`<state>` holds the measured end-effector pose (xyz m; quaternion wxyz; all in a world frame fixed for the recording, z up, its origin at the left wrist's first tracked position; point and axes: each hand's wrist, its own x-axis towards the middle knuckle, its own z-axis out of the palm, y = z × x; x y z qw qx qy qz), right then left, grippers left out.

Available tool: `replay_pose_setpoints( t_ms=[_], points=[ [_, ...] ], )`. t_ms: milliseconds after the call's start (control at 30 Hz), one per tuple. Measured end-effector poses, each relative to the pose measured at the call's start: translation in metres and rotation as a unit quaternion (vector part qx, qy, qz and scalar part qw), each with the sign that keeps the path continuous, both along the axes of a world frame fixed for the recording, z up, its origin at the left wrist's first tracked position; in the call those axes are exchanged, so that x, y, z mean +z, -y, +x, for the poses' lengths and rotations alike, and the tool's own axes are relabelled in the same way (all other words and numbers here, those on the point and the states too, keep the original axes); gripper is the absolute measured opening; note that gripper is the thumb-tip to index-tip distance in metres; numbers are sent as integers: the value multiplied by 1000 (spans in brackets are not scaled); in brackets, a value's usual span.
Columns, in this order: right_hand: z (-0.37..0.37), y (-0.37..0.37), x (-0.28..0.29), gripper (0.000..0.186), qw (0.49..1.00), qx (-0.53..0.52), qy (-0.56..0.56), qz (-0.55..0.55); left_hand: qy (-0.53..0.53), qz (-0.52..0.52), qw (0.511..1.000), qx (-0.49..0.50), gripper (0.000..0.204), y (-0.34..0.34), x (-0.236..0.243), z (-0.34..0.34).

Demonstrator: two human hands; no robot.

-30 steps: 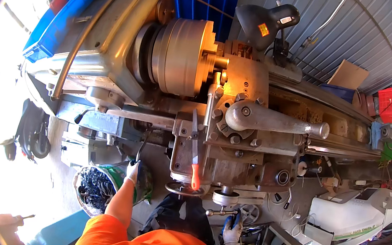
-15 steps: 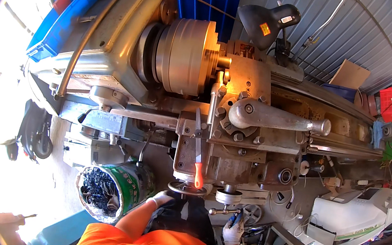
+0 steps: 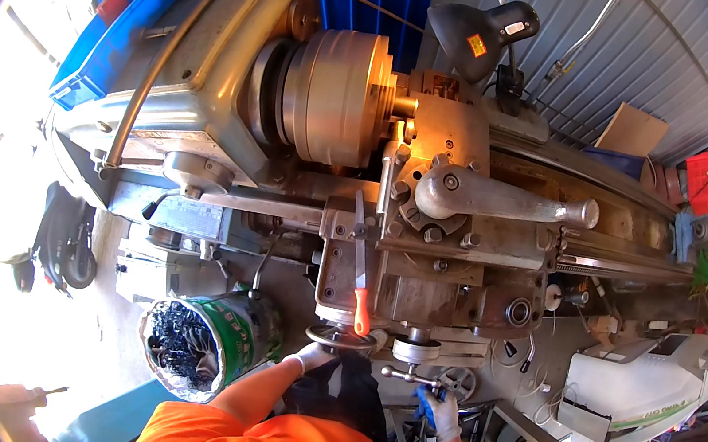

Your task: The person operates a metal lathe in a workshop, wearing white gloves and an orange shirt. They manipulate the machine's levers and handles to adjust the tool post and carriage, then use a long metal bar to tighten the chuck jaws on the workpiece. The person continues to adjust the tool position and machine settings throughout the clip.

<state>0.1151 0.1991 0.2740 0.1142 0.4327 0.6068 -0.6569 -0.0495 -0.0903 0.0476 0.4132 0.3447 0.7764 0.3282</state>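
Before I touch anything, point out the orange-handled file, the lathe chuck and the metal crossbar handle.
Orange-handled file (image 3: 360, 267): head view, on the metal blade.
Lathe chuck (image 3: 334, 98): head view, on the cylindrical side.
Metal crossbar handle (image 3: 416, 378): head view, near the middle of the bar.

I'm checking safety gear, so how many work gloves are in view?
2: one on the left hand, by the handwheel; the other on the right hand, near the crossbar handle. Others could be hidden in the clutter.
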Motion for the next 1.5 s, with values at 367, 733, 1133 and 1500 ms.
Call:
replay_pose_setpoints(
  t_ms=[367,733,1133,1500],
  points=[
    [-12,93,-145,28,978,131,-81,138,177,-143,971,67,46,24,35,-18],
    [-20,5,37,30,999,38,7,-34,65,-73,995,2,44,-3,35,-18],
    [4,3,-96,55,910,78,14,408,114,-116,987,18,44,12,19,-14],
    [-42,37,-48,46,791,174,50,584,134,-149,973,118,43,20,13,-18]
  ],
)
